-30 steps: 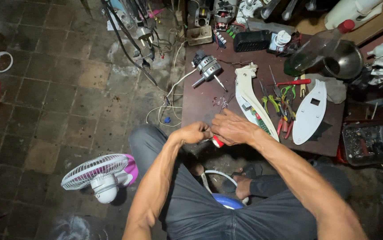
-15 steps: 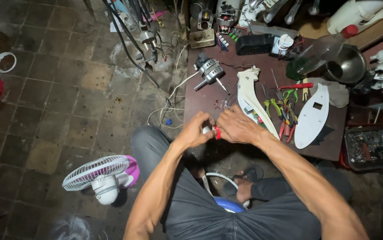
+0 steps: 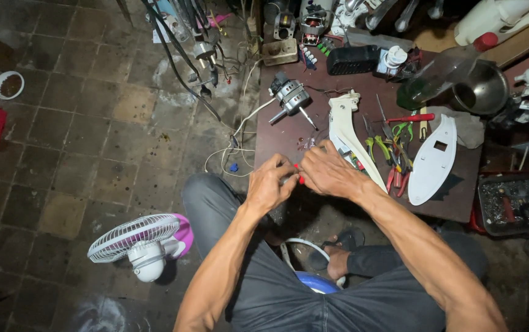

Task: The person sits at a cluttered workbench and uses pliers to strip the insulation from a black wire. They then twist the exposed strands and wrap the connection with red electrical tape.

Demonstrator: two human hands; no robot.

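Your left hand (image 3: 269, 184) and right hand (image 3: 328, 174) meet at the brown desk (image 3: 283, 132) edge, grips pinched on a small red-tipped part (image 3: 300, 178), mostly hidden by fingers, beside the smooth white plastic housing (image 3: 347, 132).

- The left hand (image 3: 270, 184) and right hand (image 3: 329, 175) meet at the near left edge of the surface (image 3: 283, 132), pinching a small tool (image 3: 300, 178) between them.
- An electric motor (image 3: 292, 97) lies far of the hands on the surface.
- A long plastic housing (image 3: 350, 138) lies just right of the hands; pliers (image 3: 393, 150) lie right of it, and an oval cover (image 3: 431, 161) right of those.
- A metal pot (image 3: 482, 89) stands at the far right.
- A small fan (image 3: 138, 243) lies on the floor, near left.
- A tray of parts (image 3: 516, 203) sits right of the surface.
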